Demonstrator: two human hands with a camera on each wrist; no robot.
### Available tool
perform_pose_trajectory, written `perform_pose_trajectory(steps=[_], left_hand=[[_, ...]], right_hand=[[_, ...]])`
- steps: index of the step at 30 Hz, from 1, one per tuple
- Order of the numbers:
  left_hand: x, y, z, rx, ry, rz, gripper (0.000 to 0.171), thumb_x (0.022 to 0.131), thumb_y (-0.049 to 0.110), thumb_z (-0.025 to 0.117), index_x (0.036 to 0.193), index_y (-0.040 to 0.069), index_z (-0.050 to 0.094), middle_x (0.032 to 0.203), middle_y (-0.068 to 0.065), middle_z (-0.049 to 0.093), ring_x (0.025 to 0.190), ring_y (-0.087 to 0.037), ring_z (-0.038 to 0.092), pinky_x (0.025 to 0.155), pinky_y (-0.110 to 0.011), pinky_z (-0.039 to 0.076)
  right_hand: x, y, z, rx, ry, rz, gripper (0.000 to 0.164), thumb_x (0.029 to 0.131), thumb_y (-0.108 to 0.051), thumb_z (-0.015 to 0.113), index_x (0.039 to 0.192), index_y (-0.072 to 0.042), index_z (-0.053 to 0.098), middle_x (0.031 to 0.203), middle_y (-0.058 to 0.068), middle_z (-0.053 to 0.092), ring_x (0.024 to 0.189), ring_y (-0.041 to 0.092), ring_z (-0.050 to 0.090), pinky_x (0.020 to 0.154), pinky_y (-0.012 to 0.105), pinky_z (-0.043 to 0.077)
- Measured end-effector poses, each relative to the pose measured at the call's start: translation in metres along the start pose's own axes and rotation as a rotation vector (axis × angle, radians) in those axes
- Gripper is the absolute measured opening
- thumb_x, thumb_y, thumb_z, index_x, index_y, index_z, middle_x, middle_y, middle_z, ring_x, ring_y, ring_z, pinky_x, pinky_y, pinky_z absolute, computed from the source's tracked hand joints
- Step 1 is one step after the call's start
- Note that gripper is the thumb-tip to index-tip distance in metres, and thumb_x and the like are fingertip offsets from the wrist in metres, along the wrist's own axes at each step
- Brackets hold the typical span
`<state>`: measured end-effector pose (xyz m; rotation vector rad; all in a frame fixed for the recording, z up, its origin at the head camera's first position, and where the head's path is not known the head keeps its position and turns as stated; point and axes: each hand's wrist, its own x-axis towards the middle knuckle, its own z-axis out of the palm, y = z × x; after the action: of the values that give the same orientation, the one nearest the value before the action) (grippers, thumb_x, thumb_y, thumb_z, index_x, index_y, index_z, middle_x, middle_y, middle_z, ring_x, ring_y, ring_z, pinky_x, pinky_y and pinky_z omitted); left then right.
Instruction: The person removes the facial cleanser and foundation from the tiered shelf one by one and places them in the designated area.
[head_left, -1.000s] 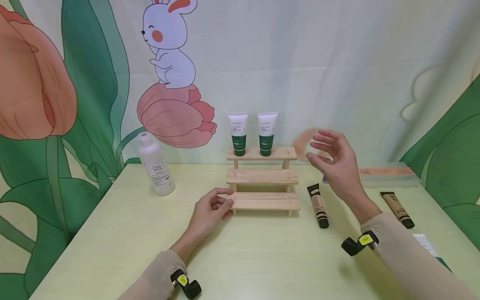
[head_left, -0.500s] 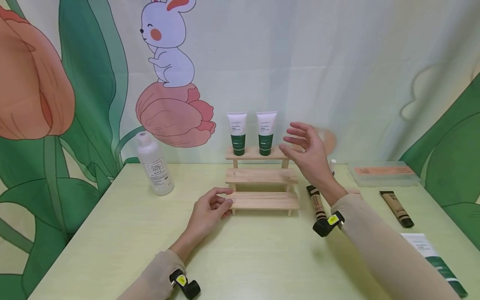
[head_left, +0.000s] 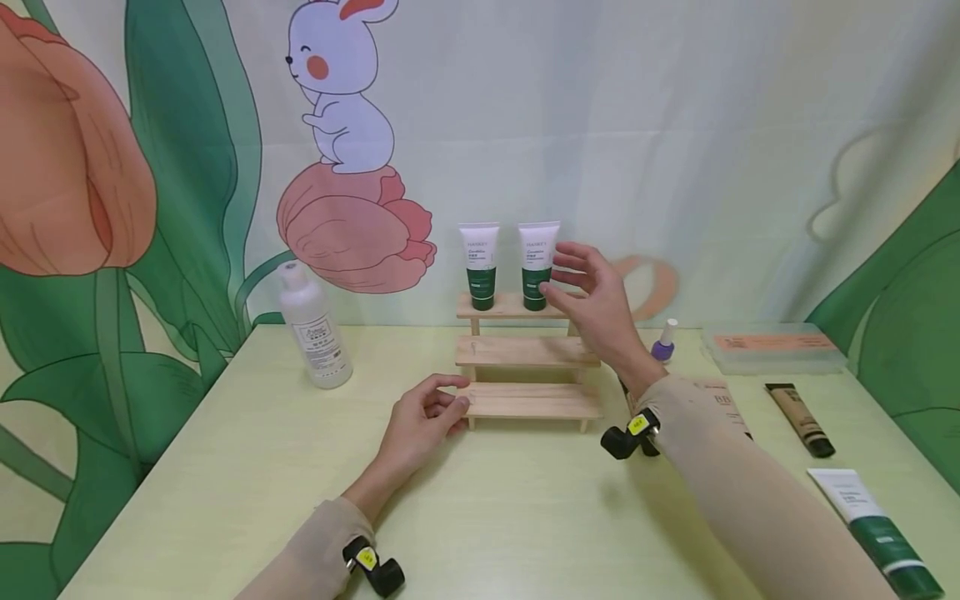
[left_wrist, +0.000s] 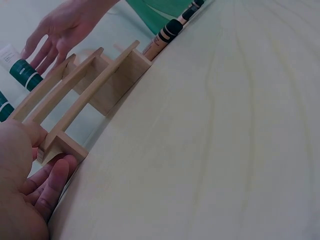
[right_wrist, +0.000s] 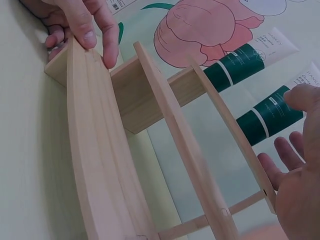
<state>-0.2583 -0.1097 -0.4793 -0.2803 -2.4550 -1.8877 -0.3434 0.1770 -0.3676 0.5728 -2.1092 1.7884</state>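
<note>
A three-step wooden display stand (head_left: 536, 402) stands on the table, its top step carrying two white-and-green squeeze tubes upright on their caps. My left hand (head_left: 416, 425) grips the left end of the lowest step. In the left wrist view, the fingers (left_wrist: 52, 187) reach under that corner of the stand (left_wrist: 75, 107). My right hand (head_left: 600, 312) is at the right squeeze tube (head_left: 537, 265), fingers apart and loosely bent. Its thumb (right_wrist: 302, 97) overlaps the tube's green part in the right wrist view. The left squeeze tube (head_left: 481, 265) stands beside it.
On the left is a white bottle (head_left: 315, 333). To the right lie a purple nail polish bottle (head_left: 663, 348), a clear flat box (head_left: 776, 354), a brown tube (head_left: 800, 421) and a large white-and-green tube (head_left: 877, 533). Another dark-capped tube (left_wrist: 161, 40) is partly hidden by the right arm.
My right hand has moved left, from beyond the stand's right side to the right squeeze tube. The left hand keeps its grip on the stand.
</note>
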Motion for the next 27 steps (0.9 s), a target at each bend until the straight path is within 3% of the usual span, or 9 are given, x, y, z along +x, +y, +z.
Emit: perform_pose_trajectory(steps=[10,19,27], left_hand=[[0.000,0.000,-0.001,-0.021,-0.005,0.004,0.027,0.108,0.017,0.077,0.134,0.016,0.076,0.099,-0.009,0.078,0.084,-0.023,0.078,0.076,-0.026,0.064],[0.002,-0.001,-0.001,-0.021,-0.010,0.005,0.027,0.107,0.018,0.078,0.134,0.018,0.076,0.099,-0.008,0.078,0.083,-0.023,0.078,0.075,-0.026,0.063],[0.001,-0.001,-0.001,-0.014,-0.007,0.001,0.027,0.107,0.018,0.078,0.134,0.018,0.076,0.099,-0.008,0.078,0.084,-0.023,0.078,0.075,-0.026,0.063]], right_hand=[[0.007,0.002,0.010,-0.044,-0.007,0.061,0.053,0.105,-0.011,0.080,0.152,-0.002,0.060,0.146,0.016,0.068,0.131,0.032,0.067,0.115,0.047,0.054],[0.008,0.002,0.012,-0.029,-0.004,0.083,0.052,0.105,-0.008,0.079,0.152,-0.002,0.059,0.142,0.018,0.070,0.128,0.031,0.068,0.105,0.032,0.057],[0.007,0.000,0.011,-0.036,-0.004,0.095,0.050,0.104,-0.006,0.080,0.149,-0.001,0.060,0.139,0.019,0.071,0.125,0.032,0.069,0.107,0.035,0.056]])
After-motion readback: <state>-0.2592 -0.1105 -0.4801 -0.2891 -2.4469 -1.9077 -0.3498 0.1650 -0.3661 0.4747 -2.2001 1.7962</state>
